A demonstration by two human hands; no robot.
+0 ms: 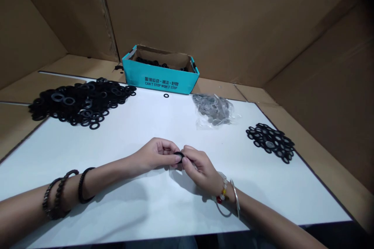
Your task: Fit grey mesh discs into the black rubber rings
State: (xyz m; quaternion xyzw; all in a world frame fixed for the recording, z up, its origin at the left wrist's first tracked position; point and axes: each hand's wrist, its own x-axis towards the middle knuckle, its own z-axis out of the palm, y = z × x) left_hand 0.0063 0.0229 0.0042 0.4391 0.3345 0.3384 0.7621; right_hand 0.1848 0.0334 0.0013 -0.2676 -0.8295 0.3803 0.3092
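My left hand (156, 155) and my right hand (198, 167) meet over the middle of the white table (131, 202). Both pinch one small black rubber ring (179, 156) between their fingertips. Dark bead bracelets circle my left wrist. A beaded bracelet and a thin bangle sit on my right wrist. A large heap of black rings (80, 103) lies at the far left. A smaller group of black rings (271, 142) lies at the right.
A teal cardboard box (160, 78) with black rings inside stands at the back. A clear plastic bag of grey parts (214, 111) lies right of it. One loose ring (166, 95) lies before the box. Brown cardboard walls enclose the table.
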